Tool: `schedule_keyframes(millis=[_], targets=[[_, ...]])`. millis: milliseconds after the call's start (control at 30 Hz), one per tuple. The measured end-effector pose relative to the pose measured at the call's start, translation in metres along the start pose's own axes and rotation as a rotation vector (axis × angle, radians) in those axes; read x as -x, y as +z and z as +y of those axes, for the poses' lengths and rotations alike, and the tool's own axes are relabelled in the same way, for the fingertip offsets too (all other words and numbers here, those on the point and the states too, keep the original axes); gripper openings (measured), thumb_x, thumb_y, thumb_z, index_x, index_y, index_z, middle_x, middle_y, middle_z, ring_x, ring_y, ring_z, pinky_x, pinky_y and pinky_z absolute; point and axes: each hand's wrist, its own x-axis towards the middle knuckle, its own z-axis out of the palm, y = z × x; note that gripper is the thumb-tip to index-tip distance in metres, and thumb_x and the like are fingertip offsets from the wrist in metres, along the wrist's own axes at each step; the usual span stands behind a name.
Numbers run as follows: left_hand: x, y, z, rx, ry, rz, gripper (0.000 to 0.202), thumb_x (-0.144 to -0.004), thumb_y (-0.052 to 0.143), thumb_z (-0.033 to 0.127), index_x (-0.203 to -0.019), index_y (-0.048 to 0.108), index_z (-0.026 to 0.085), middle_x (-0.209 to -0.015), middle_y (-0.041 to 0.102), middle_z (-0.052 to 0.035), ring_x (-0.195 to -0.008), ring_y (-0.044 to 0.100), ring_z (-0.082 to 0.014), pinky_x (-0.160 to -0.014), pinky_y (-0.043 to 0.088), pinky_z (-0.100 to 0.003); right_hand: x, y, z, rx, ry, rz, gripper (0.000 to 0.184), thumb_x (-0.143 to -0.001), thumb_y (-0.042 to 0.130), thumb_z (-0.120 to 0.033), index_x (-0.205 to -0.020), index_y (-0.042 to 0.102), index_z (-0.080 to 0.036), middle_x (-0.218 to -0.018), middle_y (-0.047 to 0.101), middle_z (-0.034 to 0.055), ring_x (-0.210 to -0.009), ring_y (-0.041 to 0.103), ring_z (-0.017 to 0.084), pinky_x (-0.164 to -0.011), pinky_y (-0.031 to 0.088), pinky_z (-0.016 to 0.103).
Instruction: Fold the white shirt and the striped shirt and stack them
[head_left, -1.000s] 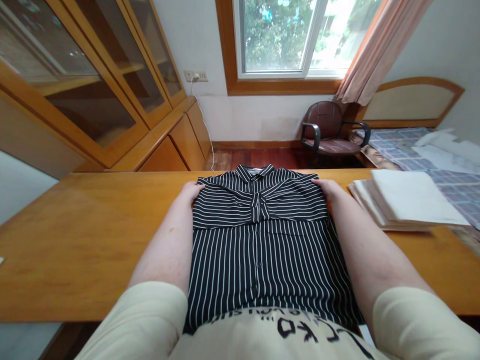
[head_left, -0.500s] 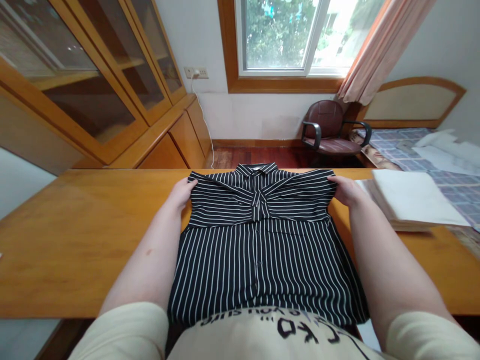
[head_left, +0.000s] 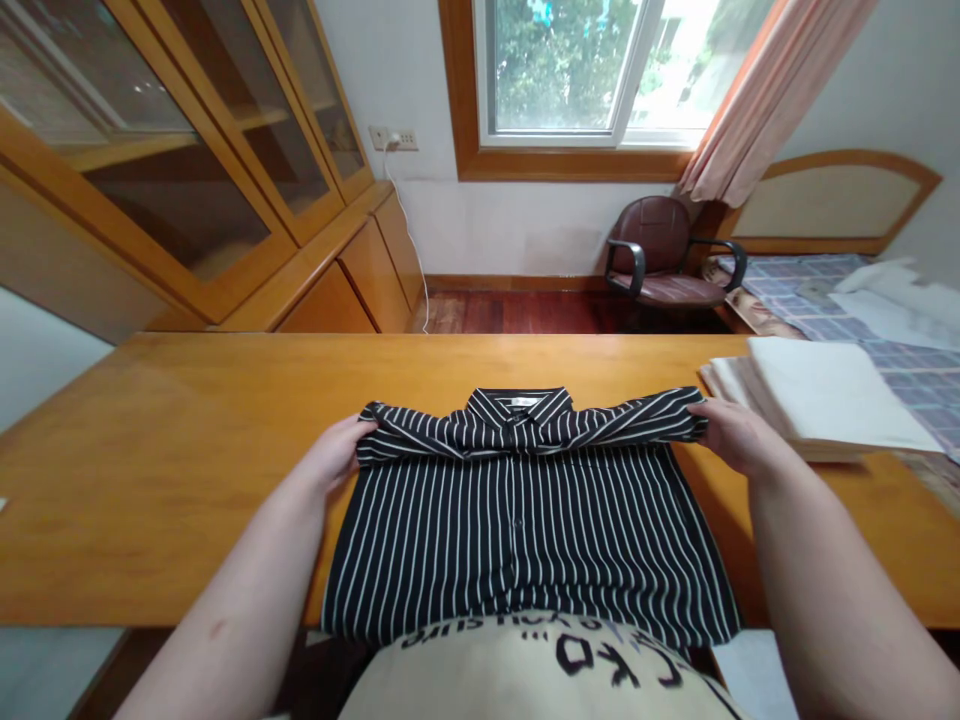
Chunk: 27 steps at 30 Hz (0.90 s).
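A black shirt with thin white stripes (head_left: pixel 525 520) lies on the wooden table (head_left: pixel 172 460) right in front of me. Its collar end is lifted off the table and raised toward me. My left hand (head_left: pixel 335 452) grips the shirt's left shoulder corner. My right hand (head_left: pixel 731 436) grips the right shoulder corner. The lower part of the shirt hangs over the near table edge against my body.
A stack of folded white cloth (head_left: pixel 814 400) sits on the table just right of my right hand. A wooden glass-door cabinet (head_left: pixel 187 180) lines the left wall. Beyond the table stand a brown armchair (head_left: pixel 660 255) and a bed (head_left: pixel 840 290).
Both hands have pulled the shirt's shoulder end up and back toward me, from the far table edge to mid-table. My arms have spread wider.
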Motion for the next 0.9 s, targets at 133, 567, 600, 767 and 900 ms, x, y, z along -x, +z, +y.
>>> schedule_keyframes(millis=[133, 567, 600, 767, 900], targets=[[0.013, 0.007, -0.022, -0.131, -0.021, -0.079, 0.027, -0.067, 0.062, 0.025, -0.091, 0.07, 0.019, -0.086, 0.074, -0.0069, -0.084, 0.069, -0.027, -0.077, 0.055, -0.039, 0.011, 0.007, 0.029, 0.086, 0.159, -0.137, 0.011, -0.062, 0.066, -0.025, -0.072, 0.066, -0.02, -0.072, 0.07, 0.004, -0.063, 0.062, 0.018, -0.055, 0.049, 0.027], [-0.043, 0.034, -0.004, -0.518, 0.202, 0.11, 0.023, -0.07, 0.052, 0.03, -0.078, 0.069, 0.018, -0.088, 0.074, -0.0078, -0.091, 0.066, -0.0282, -0.078, 0.05, -0.034, -0.035, 0.029, 0.036, 0.282, -0.165, 0.042, 0.025, -0.069, 0.056, -0.031, -0.087, 0.07, -0.021, -0.095, 0.072, 0.0017, -0.102, 0.061, 0.027, -0.09, 0.046, 0.036], [-0.051, 0.037, -0.001, -0.527, 0.213, 0.131, 0.021, -0.069, 0.053, 0.029, -0.076, 0.069, 0.018, -0.087, 0.073, -0.0085, -0.091, 0.066, -0.0288, -0.078, 0.05, -0.034, -0.041, 0.031, 0.035, 0.277, -0.186, 0.058, 0.026, -0.069, 0.055, -0.031, -0.087, 0.07, -0.021, -0.096, 0.072, 0.0019, -0.103, 0.06, 0.027, -0.091, 0.046, 0.037], [-0.086, 0.05, 0.012, -0.529, 0.265, 0.206, 0.019, -0.07, 0.053, 0.029, -0.075, 0.067, 0.017, -0.088, 0.072, -0.0119, -0.091, 0.064, -0.032, -0.081, 0.048, -0.039, -0.072, 0.045, 0.028, 0.282, -0.298, 0.102, 0.028, -0.07, 0.055, -0.029, -0.092, 0.07, -0.02, -0.103, 0.071, 0.0038, -0.107, 0.058, 0.026, -0.096, 0.042, 0.037], [-0.101, 0.058, 0.01, -0.494, 0.349, 0.246, 0.018, -0.071, 0.053, 0.027, -0.08, 0.065, 0.017, -0.096, 0.071, -0.0128, -0.1, 0.061, -0.0329, -0.088, 0.045, -0.041, -0.091, 0.052, 0.033, 0.249, -0.373, 0.142, 0.026, -0.068, 0.058, -0.032, -0.088, 0.07, -0.02, -0.097, 0.071, 0.0037, -0.102, 0.06, 0.026, -0.095, 0.042, 0.038]])
